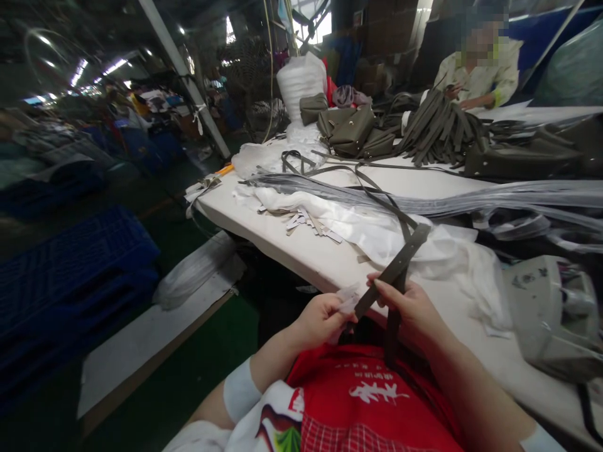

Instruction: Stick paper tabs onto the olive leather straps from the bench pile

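Note:
A dark olive strap (398,260) with small holes runs slantwise between my hands, close to my red apron. My left hand (325,317) pinches its lower end, together with a crumpled piece of thin white wrapping (347,300). Farther up the strap, my right hand (412,307) grips it between thumb and fingers. A narrower part of the strap (377,191) trails away over the table, and another length hangs down in front of the apron. White wrapping sheet (358,229) lies just beyond my hands.
Olive bags (348,129) and a bundle of strap pieces (436,129) lie on the far side of the white table (264,229). Clear plastic-wrapped straps (471,199) cross it. A grey bin (549,314) stands at right. Another person (485,75) sits opposite. Blue pallets (80,270) are at left.

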